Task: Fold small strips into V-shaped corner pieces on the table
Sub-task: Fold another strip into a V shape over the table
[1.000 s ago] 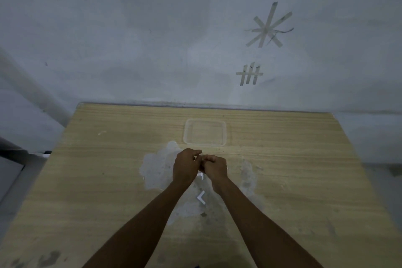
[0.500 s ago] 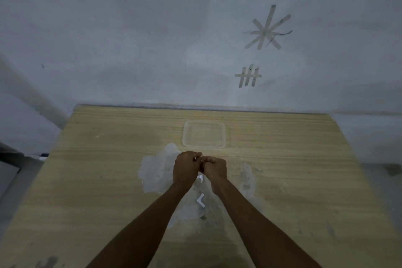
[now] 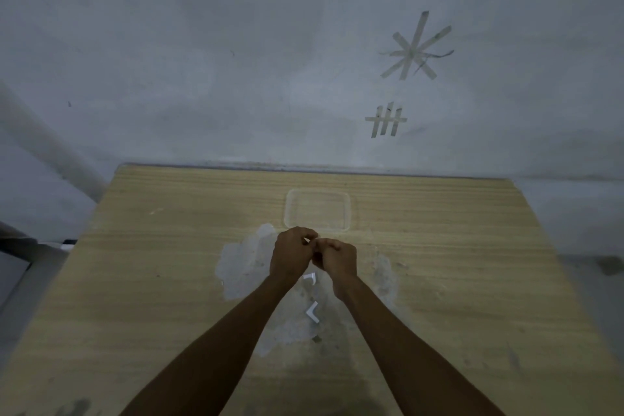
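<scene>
My left hand point(image 3: 291, 257) and my right hand point(image 3: 337, 260) meet fingertip to fingertip over the middle of the wooden table point(image 3: 135, 280). Both pinch a small white strip point(image 3: 306, 240), of which only a sliver shows between the fingers. Two folded white V-shaped pieces lie on the table between my wrists: one point(image 3: 310, 278) just below the hands, the other point(image 3: 312, 312) nearer to me.
A shallow clear plastic tray point(image 3: 351, 213) lies on the table just beyond my hands. A pale worn patch point(image 3: 239, 263) spreads under my hands. The table's far edge meets a grey wall with tape marks point(image 3: 417, 47).
My hands have stayed together at the same spot, with only small finger movement on the strip. The camera tilted slightly.
</scene>
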The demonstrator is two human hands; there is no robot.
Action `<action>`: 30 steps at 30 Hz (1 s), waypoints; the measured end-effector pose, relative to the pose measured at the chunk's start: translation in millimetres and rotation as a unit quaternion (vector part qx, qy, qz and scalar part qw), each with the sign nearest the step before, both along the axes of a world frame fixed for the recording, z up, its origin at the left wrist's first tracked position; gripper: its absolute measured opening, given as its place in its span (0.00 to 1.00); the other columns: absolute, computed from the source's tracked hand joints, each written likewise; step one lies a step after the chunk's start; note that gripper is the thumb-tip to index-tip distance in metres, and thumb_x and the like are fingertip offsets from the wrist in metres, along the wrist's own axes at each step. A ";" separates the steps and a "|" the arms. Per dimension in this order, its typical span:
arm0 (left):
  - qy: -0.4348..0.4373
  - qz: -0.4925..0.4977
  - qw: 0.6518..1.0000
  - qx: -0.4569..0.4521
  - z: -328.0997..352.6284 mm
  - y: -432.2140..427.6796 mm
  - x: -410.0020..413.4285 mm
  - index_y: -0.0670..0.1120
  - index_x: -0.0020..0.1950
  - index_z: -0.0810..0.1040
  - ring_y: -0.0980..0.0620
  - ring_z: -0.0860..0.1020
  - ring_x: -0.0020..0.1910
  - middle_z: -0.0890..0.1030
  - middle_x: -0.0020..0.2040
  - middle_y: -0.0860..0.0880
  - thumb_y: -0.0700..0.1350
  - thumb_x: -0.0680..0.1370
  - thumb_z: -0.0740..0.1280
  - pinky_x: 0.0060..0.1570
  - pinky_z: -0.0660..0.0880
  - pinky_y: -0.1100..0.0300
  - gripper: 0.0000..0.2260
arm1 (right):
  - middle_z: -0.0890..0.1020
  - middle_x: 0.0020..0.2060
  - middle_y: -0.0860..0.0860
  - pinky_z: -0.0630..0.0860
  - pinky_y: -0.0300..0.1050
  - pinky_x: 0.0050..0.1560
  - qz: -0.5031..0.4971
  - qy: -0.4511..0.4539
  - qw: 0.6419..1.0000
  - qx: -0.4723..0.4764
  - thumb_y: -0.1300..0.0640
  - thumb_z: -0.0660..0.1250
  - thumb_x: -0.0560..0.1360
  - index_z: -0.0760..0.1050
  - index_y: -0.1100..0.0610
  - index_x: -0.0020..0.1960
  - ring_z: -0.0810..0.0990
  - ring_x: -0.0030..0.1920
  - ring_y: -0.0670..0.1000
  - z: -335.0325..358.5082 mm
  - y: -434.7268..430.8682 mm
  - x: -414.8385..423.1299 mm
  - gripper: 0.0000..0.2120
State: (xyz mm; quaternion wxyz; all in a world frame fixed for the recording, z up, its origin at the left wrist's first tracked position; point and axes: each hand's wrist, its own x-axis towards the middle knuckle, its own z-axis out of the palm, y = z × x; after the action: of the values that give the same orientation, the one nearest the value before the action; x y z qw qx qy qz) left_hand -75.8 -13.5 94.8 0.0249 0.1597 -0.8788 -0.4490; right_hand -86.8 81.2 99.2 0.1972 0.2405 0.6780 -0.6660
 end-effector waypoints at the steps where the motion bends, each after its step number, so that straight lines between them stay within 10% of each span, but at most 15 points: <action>1: -0.001 0.001 1.000 0.000 0.3 -0.2 0.1 0.40 0.54 0.82 0.48 0.82 0.46 0.84 0.51 0.42 0.40 0.75 0.67 0.52 0.78 0.56 0.10 | 0.82 0.30 0.55 0.80 0.38 0.31 -0.003 -0.004 1.000 -0.006 0.68 0.65 0.72 0.82 0.56 0.31 0.81 0.33 0.51 0.5 0.2 0.0 0.14; 30: -0.021 -0.028 0.999 -0.011 -3.7 -3.7 3.8 0.53 0.39 0.77 0.61 0.75 0.35 0.78 0.36 0.57 0.44 0.72 0.68 0.36 0.71 0.65 0.04 | 0.82 0.47 0.70 0.83 0.45 0.44 -0.019 -0.048 0.995 -0.088 0.72 0.70 0.68 0.81 0.71 0.43 0.82 0.41 0.57 2.2 9.6 -4.2 0.05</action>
State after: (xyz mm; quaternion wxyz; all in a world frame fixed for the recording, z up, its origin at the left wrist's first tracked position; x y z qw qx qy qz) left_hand -72.0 -17.1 91.1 -0.0047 0.1441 -0.8884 -0.4359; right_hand -91.0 90.8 101.4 0.2375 0.2671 0.6019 -0.7142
